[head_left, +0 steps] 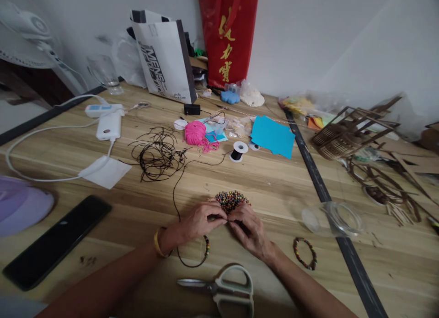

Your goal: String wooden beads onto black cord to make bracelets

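Note:
My left hand (200, 219) and my right hand (249, 229) meet at the near edge of a pile of small coloured beads (231, 200) on the wooden table (274, 181). Both hands pinch with fingers closed, fingertips touching each other. A thin dark cord (175, 204) runs from the left hand, loops below it with several beads strung on it (206, 246), and leads back to a tangle of cord (157, 153). What the right fingers pinch is too small to make out. A yellow band sits on my left wrist (157, 242).
Scissors (222, 288) lie just in front of my arms. A finished bead bracelet (304, 253) and a clear plastic lid (331, 217) lie to the right. A black phone (56, 240), a power bank (109, 125), pink yarn (195, 133), a thread spool (238, 151), blue paper (272, 136) and bags stand further off.

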Tool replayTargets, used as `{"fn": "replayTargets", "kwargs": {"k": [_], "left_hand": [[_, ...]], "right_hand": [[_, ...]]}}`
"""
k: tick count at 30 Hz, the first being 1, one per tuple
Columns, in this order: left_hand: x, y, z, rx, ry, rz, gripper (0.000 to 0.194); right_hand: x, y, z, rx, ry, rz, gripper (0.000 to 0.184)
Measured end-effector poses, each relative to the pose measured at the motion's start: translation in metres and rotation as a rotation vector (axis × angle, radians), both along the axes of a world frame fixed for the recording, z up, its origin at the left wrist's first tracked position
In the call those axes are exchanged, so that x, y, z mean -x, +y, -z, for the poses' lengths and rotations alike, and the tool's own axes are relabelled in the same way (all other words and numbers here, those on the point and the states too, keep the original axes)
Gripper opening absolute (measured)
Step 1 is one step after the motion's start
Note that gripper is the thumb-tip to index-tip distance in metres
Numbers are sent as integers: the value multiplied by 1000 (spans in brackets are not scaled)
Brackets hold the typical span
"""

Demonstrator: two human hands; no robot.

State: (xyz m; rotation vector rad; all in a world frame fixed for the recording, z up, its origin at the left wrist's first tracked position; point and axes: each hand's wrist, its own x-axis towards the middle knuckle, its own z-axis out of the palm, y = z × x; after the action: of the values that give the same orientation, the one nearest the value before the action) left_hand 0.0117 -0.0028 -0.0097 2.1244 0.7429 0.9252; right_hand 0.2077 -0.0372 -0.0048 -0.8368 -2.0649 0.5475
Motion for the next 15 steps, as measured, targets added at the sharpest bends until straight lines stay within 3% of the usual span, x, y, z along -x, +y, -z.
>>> {"fn": "replayTargets", "kwargs": {"k": [15], "left_hand": [[2,1,1,65,-14,18,11]], "right_hand": [[-1,-1,1,15,-1,19,14]]}}
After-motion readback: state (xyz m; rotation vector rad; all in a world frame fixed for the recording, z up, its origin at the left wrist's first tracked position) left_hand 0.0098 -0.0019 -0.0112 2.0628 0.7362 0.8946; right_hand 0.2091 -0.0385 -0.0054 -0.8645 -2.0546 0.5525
